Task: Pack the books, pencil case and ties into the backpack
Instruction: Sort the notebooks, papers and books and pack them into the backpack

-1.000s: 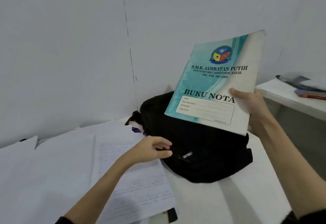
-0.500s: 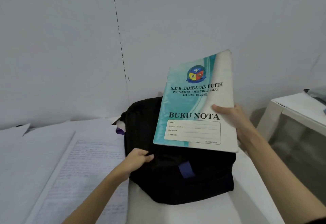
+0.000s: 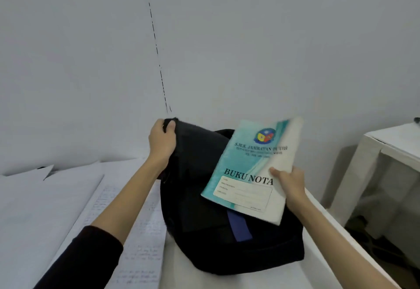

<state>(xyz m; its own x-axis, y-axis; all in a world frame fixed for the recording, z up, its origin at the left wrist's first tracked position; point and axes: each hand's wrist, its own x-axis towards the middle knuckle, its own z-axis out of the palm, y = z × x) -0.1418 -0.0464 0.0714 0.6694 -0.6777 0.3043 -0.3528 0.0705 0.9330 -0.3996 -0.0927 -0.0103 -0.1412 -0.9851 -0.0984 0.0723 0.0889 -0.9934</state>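
White table [image 3: 227, 279] against a plain grey wall. Left hand [image 3: 161, 139] grips the top edge of the black backpack [image 3: 204, 209], fingers curled over the fabric, pulling it up. Right hand [image 3: 289, 181] pinches the teal "BUKU NOTA" notebook [image 3: 247, 166] at its right edge, thumb on the cover, tilted over the bag's opening. Handwritten papers [image 3: 136, 232] lie left of the bag. Small white side table [image 3: 391, 152] on the right.

A dark maroon long sleeve [image 3: 86, 257], pushed up the left forearm, leaves both wrists bare.
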